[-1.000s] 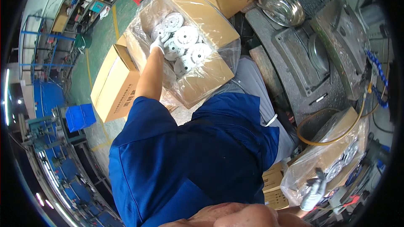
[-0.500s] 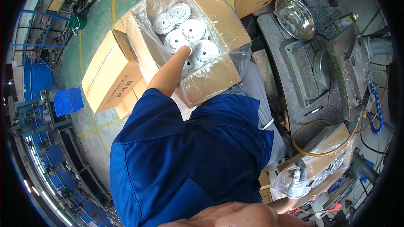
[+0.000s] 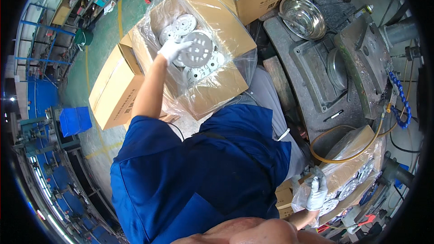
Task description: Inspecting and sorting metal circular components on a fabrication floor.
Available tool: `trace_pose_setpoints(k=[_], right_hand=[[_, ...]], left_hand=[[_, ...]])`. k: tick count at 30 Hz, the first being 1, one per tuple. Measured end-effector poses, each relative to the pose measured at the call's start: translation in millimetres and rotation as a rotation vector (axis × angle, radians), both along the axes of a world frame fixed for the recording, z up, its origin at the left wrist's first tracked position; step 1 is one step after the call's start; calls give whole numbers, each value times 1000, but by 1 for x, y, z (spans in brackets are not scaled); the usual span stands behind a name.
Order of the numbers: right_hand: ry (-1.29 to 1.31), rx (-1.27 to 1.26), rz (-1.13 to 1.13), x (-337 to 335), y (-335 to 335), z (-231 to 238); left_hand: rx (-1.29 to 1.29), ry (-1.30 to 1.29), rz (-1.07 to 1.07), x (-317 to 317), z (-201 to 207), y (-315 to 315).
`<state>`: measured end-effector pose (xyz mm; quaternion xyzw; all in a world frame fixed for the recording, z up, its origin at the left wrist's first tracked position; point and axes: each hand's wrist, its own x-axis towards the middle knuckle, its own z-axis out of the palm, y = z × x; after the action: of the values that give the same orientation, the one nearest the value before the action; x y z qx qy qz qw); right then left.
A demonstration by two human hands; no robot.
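Left fingers [image 3: 184, 45] are clamping a disc [image 3: 200, 50], partly hiding others [image 3: 196, 75] between carton walls [image 3: 228, 81]; whether right fingers [image 3: 322, 180] are gripping, I cannot tell.

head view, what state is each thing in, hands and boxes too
left hand, gloved, gripping the grey disc at its edge
grey disc, held over silver discs
right hand, gloved, raised, grip unclear
large carton, open, plastic-lined, holding discs
smaller carton, open, plastic-lined, holding discs
steel bowl, mouth up
pen, lying flat
yellow hose, curved
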<state>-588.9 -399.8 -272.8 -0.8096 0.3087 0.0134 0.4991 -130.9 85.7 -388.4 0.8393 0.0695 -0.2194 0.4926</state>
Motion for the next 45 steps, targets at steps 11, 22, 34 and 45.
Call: trace_pose_setpoints(k=[11,22,34,45], right_hand=[[-291,1037,107,122,42,-24],[-739,942,-399,142,28,-8],[-435,662,-157,117,27,-27],[-295,932,-346,55,61,-113]], left_hand=[[161,-1077,-830,-74,194,-178],[-117,-1106,-1058,-145,186,-311],[-574,-462,-648,-77,171,-399],[21,-698,-544,18,191,-522]])
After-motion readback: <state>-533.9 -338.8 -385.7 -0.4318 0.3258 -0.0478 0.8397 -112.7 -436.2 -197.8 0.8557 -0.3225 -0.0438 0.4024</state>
